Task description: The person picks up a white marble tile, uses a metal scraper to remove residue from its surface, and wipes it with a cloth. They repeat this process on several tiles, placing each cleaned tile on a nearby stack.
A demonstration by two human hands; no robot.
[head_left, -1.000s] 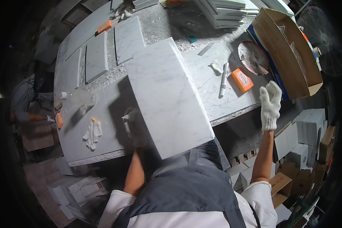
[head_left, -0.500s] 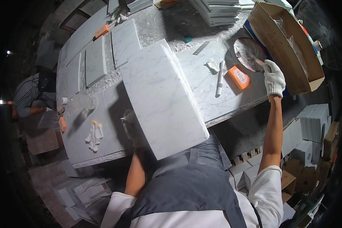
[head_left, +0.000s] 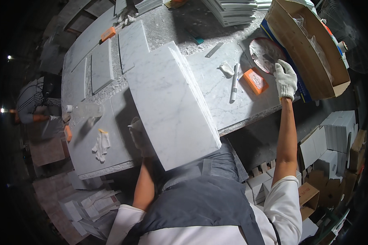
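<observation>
My gloved right hand [head_left: 286, 79] is closed on a small flat scraper [head_left: 270, 58], whose dark blade lies over a round dish [head_left: 257, 51] of pale paste. A stack of white marble tiles [head_left: 171, 108] lies aslant in front of me and juts past the table's near edge. Close against its left side, in shadow, is my gloved left hand [head_left: 139, 136]. Its fingers look curled, and what they hold is not clear. Left of the right hand are an orange block [head_left: 256, 81], a white marker [head_left: 235, 83] and a crumpled white lump [head_left: 226, 69].
A long open cardboard box [head_left: 306, 45] stands beside the dish. On the left lie a clear bottle [head_left: 88, 109], a loose glove [head_left: 101, 145] and several flat tiles [head_left: 102, 65]. More tiles are piled at the back [head_left: 233, 12]. Another person [head_left: 37, 98] works at far left.
My right hand has shifted slightly left and turned, so the scraper's dark blade now shows over the dish. My left hand and the tile stack stay nearly in place.
</observation>
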